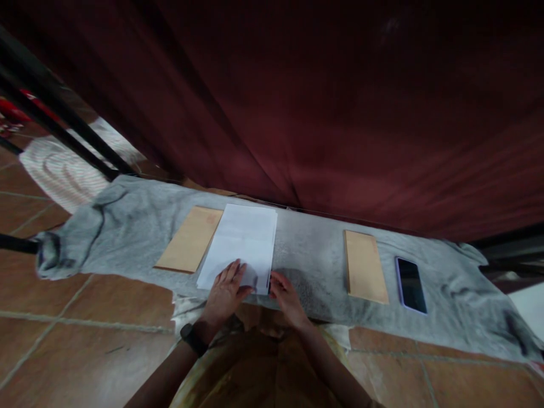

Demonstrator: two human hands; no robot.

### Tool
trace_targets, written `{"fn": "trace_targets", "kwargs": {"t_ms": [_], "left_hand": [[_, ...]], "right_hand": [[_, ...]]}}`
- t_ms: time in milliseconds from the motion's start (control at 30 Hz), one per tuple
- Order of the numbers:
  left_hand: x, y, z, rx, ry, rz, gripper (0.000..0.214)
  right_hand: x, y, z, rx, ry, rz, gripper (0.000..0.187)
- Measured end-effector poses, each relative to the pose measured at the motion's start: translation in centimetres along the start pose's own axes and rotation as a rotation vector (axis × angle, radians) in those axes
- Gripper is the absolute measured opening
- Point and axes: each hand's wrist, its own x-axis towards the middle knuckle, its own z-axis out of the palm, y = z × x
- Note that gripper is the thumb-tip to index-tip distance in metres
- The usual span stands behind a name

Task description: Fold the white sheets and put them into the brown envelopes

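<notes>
A small stack of white paper sheets (246, 238) lies on a grey cloth, its edges slightly out of line. Resting flat on the lower part of the stack is my left hand (227, 289), fingers spread. My right hand (287, 294) is at the lower right corner of the stack, its fingers curled and pinching the sheet edge. Left of the paper, partly touching it, lies a stack of brown envelopes (189, 238). Another stack of brown envelopes (366, 266) lies farther right, apart from both hands.
A phone (411, 285) with a dark screen and purple case lies right of the envelopes. The grey cloth (314, 243) covers a long narrow surface. A dark red curtain (323, 113) hangs behind it. Black metal bars (63, 113) and a striped cloth (72, 164) are at left.
</notes>
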Motion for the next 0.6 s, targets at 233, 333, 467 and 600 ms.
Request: {"fn": "trace_targets", "kwargs": {"t_ms": [233, 333, 467, 600], "left_hand": [[0.0, -0.1, 0.1, 0.028, -0.013, 0.009, 0.059], [0.0, 0.0, 0.2, 0.020, 0.001, 0.011, 0.058], [0.0, 0.1, 0.1, 0.030, 0.002, 0.019, 0.057], [0.1, 0.2, -0.1, 0.035, -0.004, 0.013, 0.059]], "right_hand": [[2.1, -0.6, 0.8, -0.134, 0.052, 0.002, 0.030], [2.4, -0.8, 1.0, -0.147, 0.056, -0.030, 0.031], [2.2, -0.7, 1.5, -0.120, 0.079, -0.045, 0.029], [2.2, -0.1, 1.8, -0.048, 0.039, -0.031, 0.035]]}}
